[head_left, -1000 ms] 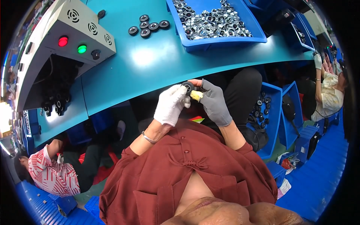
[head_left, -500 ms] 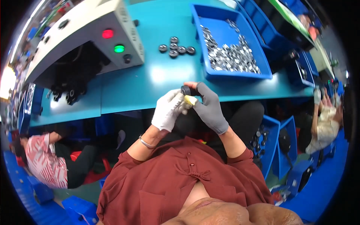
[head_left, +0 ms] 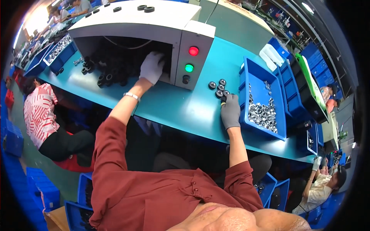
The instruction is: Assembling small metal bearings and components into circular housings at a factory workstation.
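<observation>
My left hand (head_left: 152, 68), in a white glove, reaches into the dark opening of a white box-shaped machine (head_left: 192, 35). Shadow hides its fingertips, so whether it grips anything is unclear. Black rings (head_left: 109, 77) lie piled in that opening, to the left of the hand. On the teal table, my right hand (head_left: 230, 112), in a grey glove, points down with its fingers closed around a black ring (head_left: 224, 99). A small yellow patch shows at its fingertips. Just beyond it sits a cluster of black rings with shiny centres (head_left: 221, 87).
A blue tray (head_left: 243, 122) of small silver metal parts stands right of my right hand. Several black rings (head_left: 148, 9) rest on the machine's top, and its front panel has red and green lights. Co-workers sit at left (head_left: 40, 111) and far right (head_left: 320, 188).
My hands were together over the table's edge with a black ring. They have parted: the left went into the machine, the right forward to the cluster. The view has swung left.
</observation>
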A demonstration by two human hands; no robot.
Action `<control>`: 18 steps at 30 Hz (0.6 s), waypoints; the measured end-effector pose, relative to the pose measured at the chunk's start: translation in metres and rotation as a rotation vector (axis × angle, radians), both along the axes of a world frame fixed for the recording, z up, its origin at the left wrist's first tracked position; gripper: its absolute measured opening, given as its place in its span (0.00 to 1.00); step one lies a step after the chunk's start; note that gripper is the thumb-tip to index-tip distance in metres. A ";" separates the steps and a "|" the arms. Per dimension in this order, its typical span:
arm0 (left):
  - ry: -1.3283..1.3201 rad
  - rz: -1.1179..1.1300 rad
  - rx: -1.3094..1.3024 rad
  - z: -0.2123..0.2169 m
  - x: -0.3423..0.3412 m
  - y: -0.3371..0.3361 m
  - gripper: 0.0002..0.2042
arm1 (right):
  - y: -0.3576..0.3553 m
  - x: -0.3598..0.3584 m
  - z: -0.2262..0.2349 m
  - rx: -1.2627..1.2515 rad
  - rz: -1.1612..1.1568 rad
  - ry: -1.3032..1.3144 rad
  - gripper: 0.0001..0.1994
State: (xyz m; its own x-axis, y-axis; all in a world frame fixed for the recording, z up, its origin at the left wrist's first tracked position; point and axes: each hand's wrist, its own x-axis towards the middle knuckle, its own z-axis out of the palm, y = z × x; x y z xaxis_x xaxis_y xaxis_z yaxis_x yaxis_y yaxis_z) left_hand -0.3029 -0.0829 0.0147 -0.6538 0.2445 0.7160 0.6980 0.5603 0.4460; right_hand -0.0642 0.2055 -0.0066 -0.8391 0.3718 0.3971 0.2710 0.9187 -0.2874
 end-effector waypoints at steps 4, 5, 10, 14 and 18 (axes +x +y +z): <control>0.159 -0.034 -0.315 0.003 -0.054 0.037 0.14 | -0.019 0.012 0.015 0.109 0.072 -0.096 0.12; 0.013 0.051 -0.445 0.003 -0.061 0.047 0.14 | -0.017 0.015 0.010 0.154 0.072 -0.072 0.12; -0.071 -0.088 -0.612 0.007 -0.079 0.067 0.18 | -0.013 0.020 0.015 0.171 0.045 -0.118 0.12; -0.125 -0.127 -0.587 0.003 -0.084 0.068 0.21 | -0.012 0.015 0.018 0.287 0.012 -0.083 0.12; -0.066 -0.163 -0.560 -0.004 -0.090 0.067 0.21 | -0.018 0.046 0.066 0.189 0.167 0.071 0.16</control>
